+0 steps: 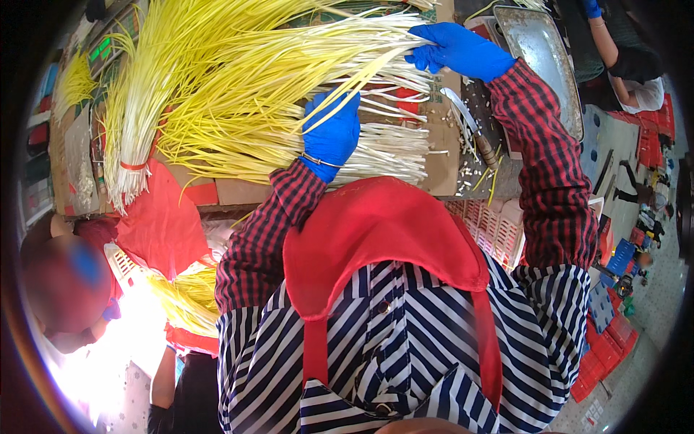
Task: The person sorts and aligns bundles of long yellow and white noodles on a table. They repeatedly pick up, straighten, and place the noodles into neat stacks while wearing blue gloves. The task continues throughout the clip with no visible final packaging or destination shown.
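My right hand [461,51], in a blue glove, pinches the white stem ends of some yellow chives [260,70] at the top of the view. Their yellow leaves trail to the left across the table. My left hand [332,133], also gloved in blue, curls over the lower chives, and a few long leaves cross over it. Its fingertips are hidden, so its grip is unclear. White stems [390,146] lie side by side to its right. Below my right hand rests a knife [470,127] with a wooden handle, among small cut scraps.
A chive bundle [135,157] tied with a red band lies at left, near a scale with a lit display [100,49]. A metal tray [542,59] is at upper right. Plastic crates [493,228] stand below the table edge. Other people are at left and upper right.
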Demonstrator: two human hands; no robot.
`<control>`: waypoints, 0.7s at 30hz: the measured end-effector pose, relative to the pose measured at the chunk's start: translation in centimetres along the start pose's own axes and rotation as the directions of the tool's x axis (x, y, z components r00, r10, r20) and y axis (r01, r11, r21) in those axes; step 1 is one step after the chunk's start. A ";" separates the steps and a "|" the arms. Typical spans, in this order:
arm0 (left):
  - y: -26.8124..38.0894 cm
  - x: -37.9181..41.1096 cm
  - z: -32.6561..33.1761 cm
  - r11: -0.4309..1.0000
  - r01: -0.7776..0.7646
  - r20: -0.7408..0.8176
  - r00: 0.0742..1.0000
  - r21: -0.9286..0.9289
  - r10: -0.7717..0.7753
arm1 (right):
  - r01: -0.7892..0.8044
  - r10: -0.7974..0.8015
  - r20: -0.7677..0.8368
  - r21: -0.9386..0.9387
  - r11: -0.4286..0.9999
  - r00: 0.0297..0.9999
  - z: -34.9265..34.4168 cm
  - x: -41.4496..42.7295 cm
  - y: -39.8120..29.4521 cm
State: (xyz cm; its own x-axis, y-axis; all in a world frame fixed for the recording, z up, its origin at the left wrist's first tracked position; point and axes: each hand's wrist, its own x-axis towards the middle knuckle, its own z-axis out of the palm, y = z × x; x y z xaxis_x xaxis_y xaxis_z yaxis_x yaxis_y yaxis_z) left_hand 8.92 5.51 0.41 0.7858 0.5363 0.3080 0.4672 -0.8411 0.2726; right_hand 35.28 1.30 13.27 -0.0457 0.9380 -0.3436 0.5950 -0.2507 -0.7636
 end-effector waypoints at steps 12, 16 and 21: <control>0.4 0.9 -1.1 0.999 -0.027 0.011 1.000 0.038 0.026 | 0.087 -0.111 -0.076 -0.274 0.958 0.991 6.4 1.5 3.9; 0.6 0.4 -1.3 0.994 -0.042 0.009 0.999 0.105 0.041 | -0.027 -0.052 -0.143 -0.503 0.864 0.988 9.3 1.9 4.9; 0.4 -0.3 -1.9 0.998 -0.059 -0.090 0.994 -0.002 0.059 | 0.066 -0.068 -0.003 -0.206 0.976 0.998 7.5 2.8 6.2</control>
State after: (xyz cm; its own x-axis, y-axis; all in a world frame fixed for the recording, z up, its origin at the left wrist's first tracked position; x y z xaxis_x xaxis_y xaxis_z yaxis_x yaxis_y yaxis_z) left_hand 8.07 5.14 2.12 0.7724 0.4899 0.4042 0.4187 -0.8713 0.2558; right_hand 32.83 0.55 3.45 -0.0839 0.9537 -0.2889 0.7434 -0.1332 -0.6555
